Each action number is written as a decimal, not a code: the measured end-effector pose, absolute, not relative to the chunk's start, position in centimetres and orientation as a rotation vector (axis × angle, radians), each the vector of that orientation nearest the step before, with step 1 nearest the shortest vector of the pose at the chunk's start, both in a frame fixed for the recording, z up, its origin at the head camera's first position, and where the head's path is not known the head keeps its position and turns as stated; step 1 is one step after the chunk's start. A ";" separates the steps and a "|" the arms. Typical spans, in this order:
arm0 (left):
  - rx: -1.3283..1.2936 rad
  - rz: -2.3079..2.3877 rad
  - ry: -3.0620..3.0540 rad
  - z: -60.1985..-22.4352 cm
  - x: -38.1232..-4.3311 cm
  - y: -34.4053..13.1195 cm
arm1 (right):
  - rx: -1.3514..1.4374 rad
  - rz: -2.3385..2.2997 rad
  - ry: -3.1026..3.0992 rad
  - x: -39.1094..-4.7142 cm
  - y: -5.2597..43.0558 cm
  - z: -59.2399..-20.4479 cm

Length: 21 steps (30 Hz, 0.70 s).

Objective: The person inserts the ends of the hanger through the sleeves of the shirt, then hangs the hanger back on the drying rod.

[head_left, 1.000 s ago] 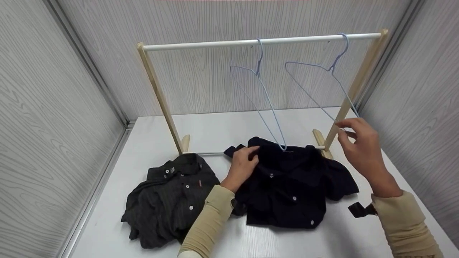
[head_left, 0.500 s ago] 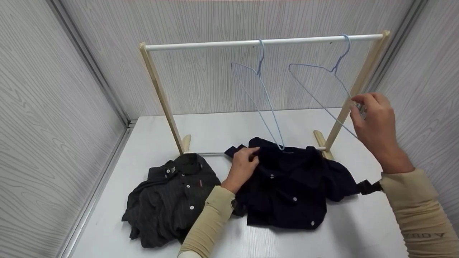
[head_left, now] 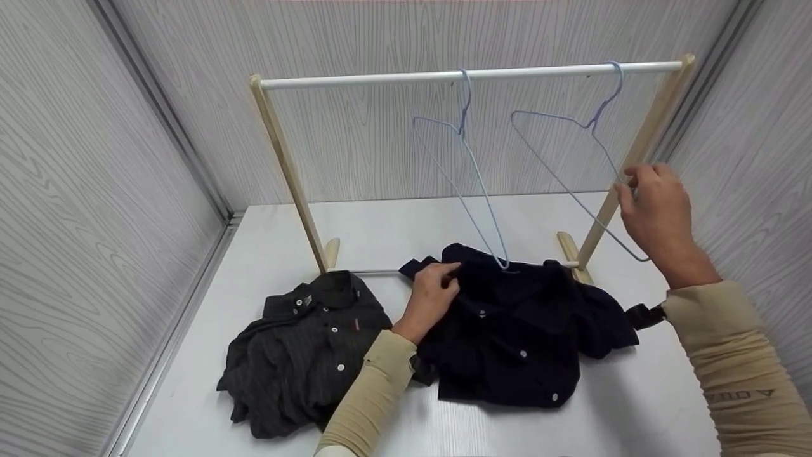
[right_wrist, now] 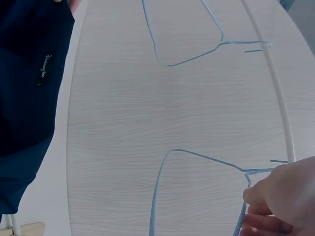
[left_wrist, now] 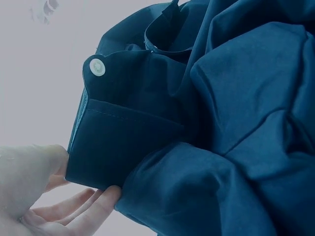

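Note:
My left hand [head_left: 431,295] pinches the edge of a navy shirt [head_left: 514,374] near its collar. The shirt lies front up, with white buttons. In the left wrist view, thumb and fingers meet at a corner of the dark cloth, near a white button [left_wrist: 97,67]. My right hand [head_left: 663,212] is raised at the right post, pinching one sloping side of a light blue wire hanger [head_left: 594,120] that hooks over the rack's bar. From the right wrist view, thumb and fingers close on the wire just below the hanger's neck [right_wrist: 243,170].
A second blue wire hanger [head_left: 463,120] hangs mid-bar, its lower corner overlapping the navy collar. The white bar [head_left: 368,80] spans two wooden posts [head_left: 288,171]. A dark grey shirt [head_left: 298,362] lies crumpled at left on the white table [head_left: 412,222]. Pale walls enclose the table.
My right hand has moved up and to the right along the right hanger, whose lower corner now shows below it. My left hand stays on the navy shirt.

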<state>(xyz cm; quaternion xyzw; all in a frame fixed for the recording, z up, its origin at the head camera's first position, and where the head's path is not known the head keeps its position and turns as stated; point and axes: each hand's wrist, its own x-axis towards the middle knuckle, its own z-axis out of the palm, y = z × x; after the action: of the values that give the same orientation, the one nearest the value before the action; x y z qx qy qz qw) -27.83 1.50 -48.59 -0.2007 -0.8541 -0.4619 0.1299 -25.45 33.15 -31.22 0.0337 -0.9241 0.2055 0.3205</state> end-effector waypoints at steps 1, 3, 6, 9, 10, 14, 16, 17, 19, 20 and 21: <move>-0.584 -1.341 -2.488 -48.6 -27.8 1.5 | 0.092 0.539 -2.426 -25.5 33.2 -31.3; -0.578 -1.347 -2.503 -48.6 -27.8 1.5 | 0.108 0.531 -2.418 -25.6 33.3 -31.4; -0.577 -1.349 -2.510 -48.7 -27.8 1.5 | 0.117 0.515 -2.416 -25.7 33.5 -31.5; -0.584 -1.351 -2.496 -48.7 -27.9 1.5 | 0.104 0.513 -2.439 -25.8 33.6 -31.4; -0.588 -1.349 -2.489 -48.7 -27.9 1.5 | 0.096 0.512 -2.448 -25.8 33.7 -31.4; -0.601 -1.353 -2.471 -48.8 -28.0 1.6 | 0.065 0.510 -2.476 -25.8 33.8 -31.0; -0.603 -1.349 -2.471 -48.9 -28.0 1.6 | 0.054 0.505 -2.479 -25.8 33.9 -30.9; -0.604 -1.349 -2.474 -48.9 -28.0 1.6 | 0.050 0.503 -2.480 -25.8 33.9 -30.8; -0.604 -1.339 -2.483 -48.9 -28.0 1.7 | 0.041 0.499 -2.478 -25.8 34.0 -30.7; -0.602 -1.338 -2.485 -48.9 -28.0 1.7 | 0.036 0.499 -2.478 -25.8 34.0 -30.7; -0.600 -1.333 -2.486 -48.9 -28.0 1.7 | 0.034 0.500 -2.480 -25.9 34.0 -30.7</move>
<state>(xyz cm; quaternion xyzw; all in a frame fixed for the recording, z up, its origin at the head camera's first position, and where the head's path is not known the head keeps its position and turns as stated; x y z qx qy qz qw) -27.99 1.71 -48.91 -0.2063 -0.8548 -0.4584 0.1285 -25.87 34.03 -30.68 0.0128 -0.9347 0.1886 0.3011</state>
